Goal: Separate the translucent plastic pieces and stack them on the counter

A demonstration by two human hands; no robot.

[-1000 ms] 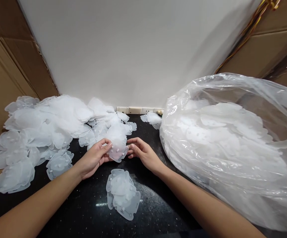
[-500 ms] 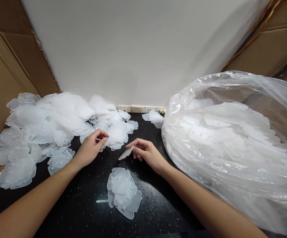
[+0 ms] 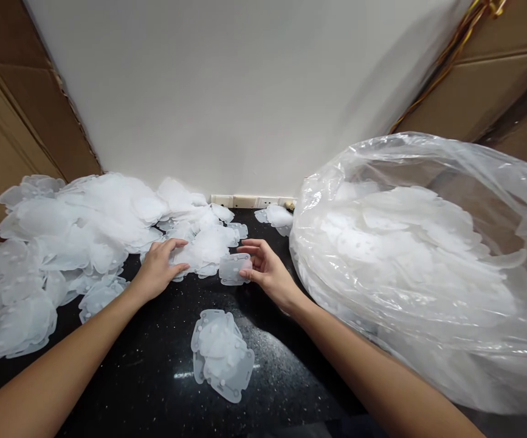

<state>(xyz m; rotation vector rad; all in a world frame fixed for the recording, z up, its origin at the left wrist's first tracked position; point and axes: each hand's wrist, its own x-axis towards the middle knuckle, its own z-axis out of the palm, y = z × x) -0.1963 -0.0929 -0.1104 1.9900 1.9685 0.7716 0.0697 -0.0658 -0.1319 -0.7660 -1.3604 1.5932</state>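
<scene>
My right hand [image 3: 267,274] pinches a thin, frosted plastic sheet [image 3: 232,269] between thumb and fingers; its flat face with small raised dots is turned towards me. My left hand [image 3: 160,267] is at the near edge of the big heap of similar plastic sheets [image 3: 108,210], thumb and forefinger spread apart over a few of them. Whether its fingertips touch the heap is hard to tell. Closer to me, a small stack of the same sheets [image 3: 222,354] lies on the black speckled counter [image 3: 154,365], below both hands.
On the right, a large clear plastic bag [image 3: 404,322] full of such sheets stands open. A few loose sheets [image 3: 276,216] lie at the back by a row of sockets [image 3: 254,202] along the white wall [image 3: 227,103]. Cardboard [image 3: 12,109] stands at the left, with more behind the bag.
The sheet in my right hand has turned from nearly edge-on to flat towards me. My left hand's fingers have spread apart at the heap. The whole view has shifted slightly.
</scene>
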